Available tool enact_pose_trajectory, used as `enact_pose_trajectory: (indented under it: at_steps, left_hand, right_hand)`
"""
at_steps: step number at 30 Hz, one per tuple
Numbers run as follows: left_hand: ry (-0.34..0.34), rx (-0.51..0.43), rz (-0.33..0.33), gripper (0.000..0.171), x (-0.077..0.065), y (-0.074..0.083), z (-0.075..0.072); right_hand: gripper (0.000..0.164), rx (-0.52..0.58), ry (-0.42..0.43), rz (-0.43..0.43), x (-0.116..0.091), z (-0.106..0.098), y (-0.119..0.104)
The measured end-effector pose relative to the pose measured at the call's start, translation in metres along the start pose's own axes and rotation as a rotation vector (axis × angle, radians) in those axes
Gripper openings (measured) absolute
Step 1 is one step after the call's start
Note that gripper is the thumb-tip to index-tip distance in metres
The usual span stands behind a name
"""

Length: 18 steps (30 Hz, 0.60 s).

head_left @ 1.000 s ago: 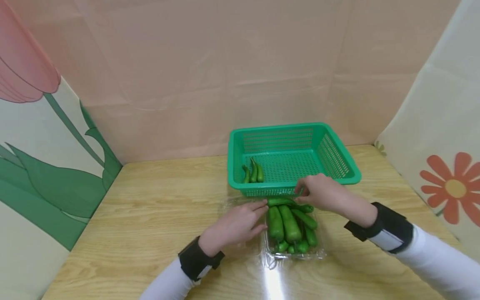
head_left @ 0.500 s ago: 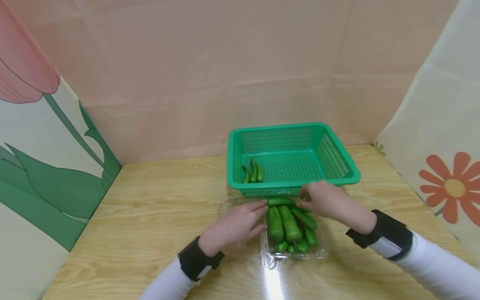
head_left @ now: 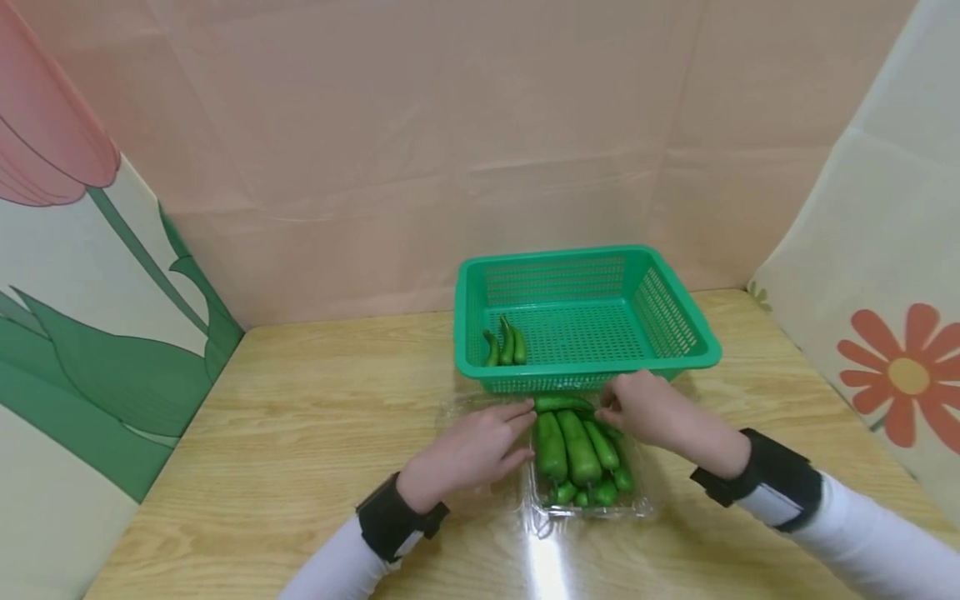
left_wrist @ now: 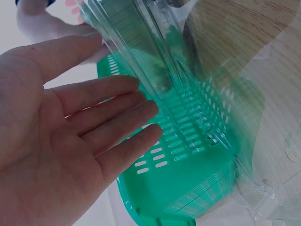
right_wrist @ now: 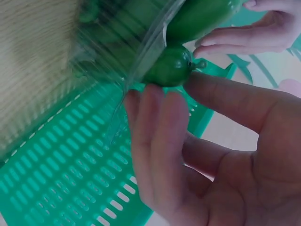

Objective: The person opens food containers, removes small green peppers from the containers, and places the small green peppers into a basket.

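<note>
A clear plastic box (head_left: 633, 507) holds a heap of green peppers (head_left: 581, 450), with one pepper (head_left: 558, 403) lying crosswise at the far end. My left hand (head_left: 476, 450) is at the box's left side, fingers extended and fingertips right at its wall; the left wrist view shows the palm bare. At the far right corner, my right hand (head_left: 651, 408) pinches a green pepper (right_wrist: 169, 68) near its stem end between thumb and fingers. In the head view that pepper is mostly hidden by the hand.
Just behind the box stands a green plastic basket (head_left: 588, 367) with three small green peppers (head_left: 507, 343) in its left front corner. The box's clear lid (left_wrist: 268, 155) lies folded out to the left. All stand on a wooden table (head_left: 300, 417) against a pink wall covering.
The right hand has come down and slightly nearer over the box's far right corner. A pepper on the right of the heap has turned to lie alongside the others. The left hand stays put.
</note>
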<state>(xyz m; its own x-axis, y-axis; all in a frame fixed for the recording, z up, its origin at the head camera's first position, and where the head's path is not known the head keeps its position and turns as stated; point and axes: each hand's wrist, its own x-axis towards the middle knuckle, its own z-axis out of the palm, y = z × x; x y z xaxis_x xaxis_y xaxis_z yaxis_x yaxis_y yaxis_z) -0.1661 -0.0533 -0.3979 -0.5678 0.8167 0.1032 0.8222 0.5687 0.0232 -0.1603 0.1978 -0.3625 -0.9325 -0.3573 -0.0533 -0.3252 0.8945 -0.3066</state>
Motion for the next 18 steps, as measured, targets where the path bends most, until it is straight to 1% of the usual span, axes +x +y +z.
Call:
enact_pose_trajectory:
  at_steps: [5, 11, 18]
  left_hand:
    - [0.0, 0.001, -0.001, 0.051, 0.0, 0.0003, -0.0004]
    - [0.011, -0.006, 0.008, 0.05, -0.0001, 0.0006, -0.0012]
    - [0.005, -0.02, 0.006, 0.05, -0.0004, 0.0007, -0.0013]
  right_hand:
    - [0.014, -0.028, -0.025, 0.023, -0.0028, 0.0001, -0.0028]
    - [0.02, -0.03, -0.028, 0.005, -0.0052, -0.0002, -0.006]
    - [0.02, -0.029, -0.021, -0.012, -0.0049, 0.002, -0.006]
